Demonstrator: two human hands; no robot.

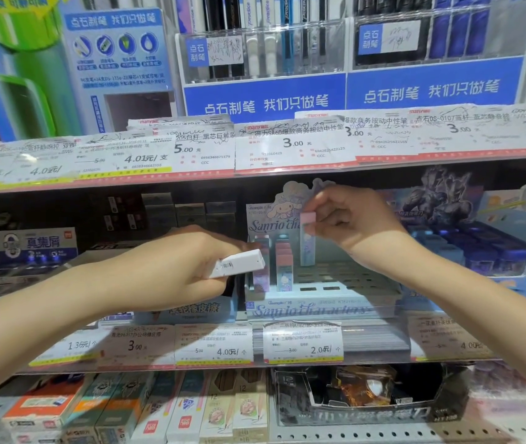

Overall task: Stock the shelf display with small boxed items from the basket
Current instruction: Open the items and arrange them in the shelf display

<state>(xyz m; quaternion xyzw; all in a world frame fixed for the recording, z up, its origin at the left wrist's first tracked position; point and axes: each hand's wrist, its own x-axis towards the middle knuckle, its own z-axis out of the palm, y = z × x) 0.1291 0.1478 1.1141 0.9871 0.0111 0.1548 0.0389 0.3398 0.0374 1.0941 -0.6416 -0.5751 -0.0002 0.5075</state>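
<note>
Boxes, slim and pastel, are standing upright in the far-left slots of the blue display tray (319, 307) on the middle shelf. The right hand (356, 224) is pinching one pink-capped box (307, 238) by its top, upright over the tray's rear slots. The left hand (178, 270) is gripping a white barcoded box (237, 263), lying sideways, just left of the standing boxes (282, 267). A cartoon header card (274, 216) is rising behind them. Price tags (303, 342) are lining the shelf edge nearer the camera.

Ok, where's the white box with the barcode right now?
Head view, left of centre: the left hand grips the white box, beside the upright boxes in the display tray.
</note>
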